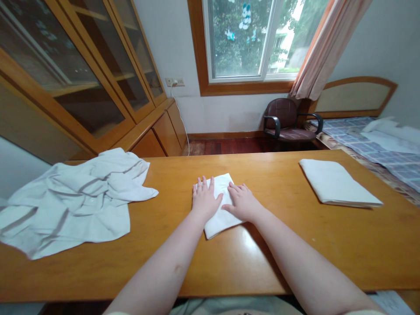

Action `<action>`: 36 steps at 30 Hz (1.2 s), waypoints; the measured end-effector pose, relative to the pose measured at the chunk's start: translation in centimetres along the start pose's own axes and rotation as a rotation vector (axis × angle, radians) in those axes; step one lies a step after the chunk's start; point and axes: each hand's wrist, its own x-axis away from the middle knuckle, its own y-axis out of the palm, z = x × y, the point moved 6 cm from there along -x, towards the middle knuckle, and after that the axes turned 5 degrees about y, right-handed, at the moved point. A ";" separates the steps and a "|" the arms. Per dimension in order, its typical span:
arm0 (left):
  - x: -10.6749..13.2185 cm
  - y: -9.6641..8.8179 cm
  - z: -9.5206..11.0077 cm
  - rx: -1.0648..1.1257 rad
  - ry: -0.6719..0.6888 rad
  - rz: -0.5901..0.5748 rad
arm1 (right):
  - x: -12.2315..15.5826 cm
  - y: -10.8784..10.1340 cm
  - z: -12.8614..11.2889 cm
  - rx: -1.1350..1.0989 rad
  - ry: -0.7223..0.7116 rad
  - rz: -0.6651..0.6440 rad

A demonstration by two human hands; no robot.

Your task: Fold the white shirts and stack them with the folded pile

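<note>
In the head view, a folded white cloth point(219, 221) lies on the counter point(272, 183); the left hand point(205, 199) rests flat on it, fingers spread, toward ten o'clock; the right hand point(242, 203) lies flat at three o'clock; neither grips it.

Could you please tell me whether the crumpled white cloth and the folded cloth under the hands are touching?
Apart: the head view plainly shows a stretch of wooden table between the crumpled white cloth and the middle folded cloth.
</note>
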 end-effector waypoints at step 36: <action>1.6 0.5 4.0 0.120 0.349 -0.176 | -1.9 0.0 3.8 -0.121 0.092 0.013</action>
